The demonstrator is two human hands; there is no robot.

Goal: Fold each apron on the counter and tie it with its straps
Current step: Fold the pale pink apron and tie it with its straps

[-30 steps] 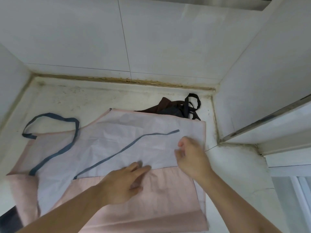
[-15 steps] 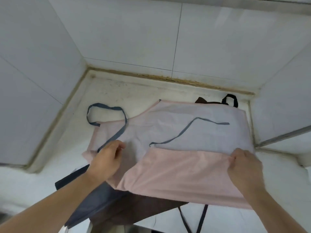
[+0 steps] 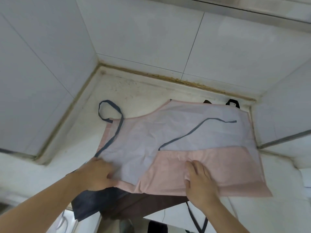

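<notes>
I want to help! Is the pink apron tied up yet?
Not yet. The pink apron lies partly folded, and its blue strap lies loose on top.

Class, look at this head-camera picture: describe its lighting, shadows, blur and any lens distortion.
Head view: soft, even light, with no glare and only faint shadows under the pink apron; wide-angle bending bows the tiled wall seams and counter edges; slight motion blur softens the left hand and right hand.

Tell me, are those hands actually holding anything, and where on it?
Both hands are on the pink apron at its near edge: the left hand grips its near-left corner, and the right hand presses or pinches the pink folded part; which cannot be told.
</notes>
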